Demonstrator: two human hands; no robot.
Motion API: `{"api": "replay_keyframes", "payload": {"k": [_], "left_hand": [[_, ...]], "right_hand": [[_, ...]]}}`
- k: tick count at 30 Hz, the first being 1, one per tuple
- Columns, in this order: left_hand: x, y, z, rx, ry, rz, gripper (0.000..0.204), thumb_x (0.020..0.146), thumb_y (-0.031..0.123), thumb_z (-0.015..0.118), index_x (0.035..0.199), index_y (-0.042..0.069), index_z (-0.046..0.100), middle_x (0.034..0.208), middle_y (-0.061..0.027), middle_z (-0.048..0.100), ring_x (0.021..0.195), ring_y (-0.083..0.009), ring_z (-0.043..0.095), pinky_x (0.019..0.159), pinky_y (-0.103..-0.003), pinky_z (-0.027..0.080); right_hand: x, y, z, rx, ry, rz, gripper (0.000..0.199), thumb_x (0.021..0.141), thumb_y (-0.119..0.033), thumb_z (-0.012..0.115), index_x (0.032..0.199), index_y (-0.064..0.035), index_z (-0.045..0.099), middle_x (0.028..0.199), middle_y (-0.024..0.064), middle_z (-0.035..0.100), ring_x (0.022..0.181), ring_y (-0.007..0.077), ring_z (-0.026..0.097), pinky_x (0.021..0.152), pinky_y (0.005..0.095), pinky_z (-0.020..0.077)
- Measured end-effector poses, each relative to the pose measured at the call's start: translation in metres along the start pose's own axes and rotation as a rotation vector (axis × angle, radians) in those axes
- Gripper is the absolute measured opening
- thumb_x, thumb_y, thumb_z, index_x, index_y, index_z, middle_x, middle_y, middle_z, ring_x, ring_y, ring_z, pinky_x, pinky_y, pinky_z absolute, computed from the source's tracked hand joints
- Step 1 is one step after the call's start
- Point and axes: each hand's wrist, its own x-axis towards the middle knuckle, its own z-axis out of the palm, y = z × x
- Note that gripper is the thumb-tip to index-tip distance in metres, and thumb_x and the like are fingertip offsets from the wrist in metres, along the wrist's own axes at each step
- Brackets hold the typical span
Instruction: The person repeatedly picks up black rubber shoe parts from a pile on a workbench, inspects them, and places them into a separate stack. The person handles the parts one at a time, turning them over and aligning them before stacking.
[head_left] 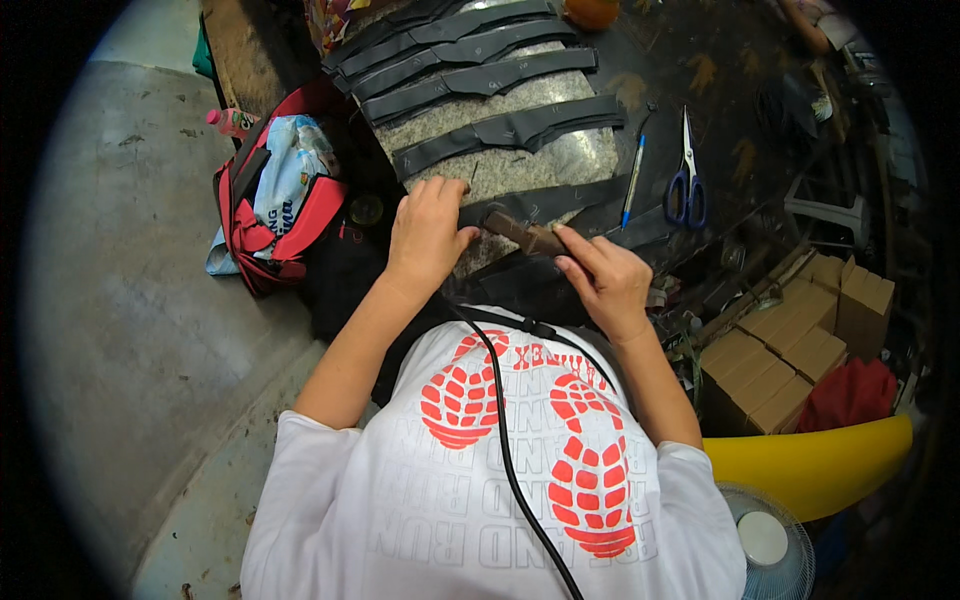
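Note:
My right hand [605, 280] is closed round the near end of a short brown hammer-like tool [522, 236]; its exact kind is unclear. The tool lies over a black leather-like strip [570, 200] at the near end of a speckled stone slab [500, 170]. At the slab's near left edge is my left hand [428, 228], palm down, thumb apart from the bent fingers, holding nothing that I can see. Beyond my hands several similar black strips [510, 125] lie in rows across the slab, with small pale marks on them.
A blue pen [634, 180] and dark-handled scissors [686, 190] lie on the dark table right of the slab. On the left sits a red and black bag [285, 215] beside a pink bottle [232, 122]. Cardboard boxes [790, 340] and a fan [765, 545] stand at right.

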Motion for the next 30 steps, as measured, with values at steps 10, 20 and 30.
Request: {"api": "replay_keyframes", "payload": {"k": [10, 20, 30], "left_hand": [[0.010, -0.001, 0.002, -0.047, 0.096, 0.084, 0.027, 0.078, -0.001, 0.065, 0.104, 0.004, 0.064, 0.102, -0.0132, 0.060, 0.101, -0.0350, 0.059, 0.087, -0.045, 0.051], [0.022, 0.038, 0.025, 0.019, 0.025, 0.152, 0.030, 0.084, 0.014, 0.076, 0.108, 0.001, 0.065, 0.101, -0.0140, 0.062, 0.102, -0.0360, 0.059, 0.088, -0.048, 0.049], [0.094, 0.039, 0.014, -0.295, -0.125, 0.147, 0.024, 0.087, 0.020, 0.076, 0.104, 0.008, 0.064, 0.098, -0.0188, 0.071, 0.090, -0.0390, 0.071, 0.079, -0.049, 0.056]], "right_hand": [[-0.023, 0.028, -0.014, 0.190, 0.145, 0.153, 0.033, 0.090, -0.022, 0.075, 0.122, -0.0132, 0.074, 0.074, 0.0073, 0.060, 0.063, 0.0251, 0.061, 0.060, 0.0348, 0.0479], [-0.032, 0.078, -0.008, 0.346, 0.194, 0.517, 0.034, 0.097, -0.021, 0.071, 0.129, -0.0101, 0.072, 0.111, 0.0079, 0.078, 0.092, 0.0150, 0.074, 0.079, 0.0285, 0.0558], [0.002, 0.160, -0.038, 0.147, 0.520, 0.627, 0.038, 0.102, -0.025, 0.068, 0.135, -0.0069, 0.068, 0.117, 0.0055, 0.076, 0.100, 0.0090, 0.067, 0.085, 0.0239, 0.0515]]}}
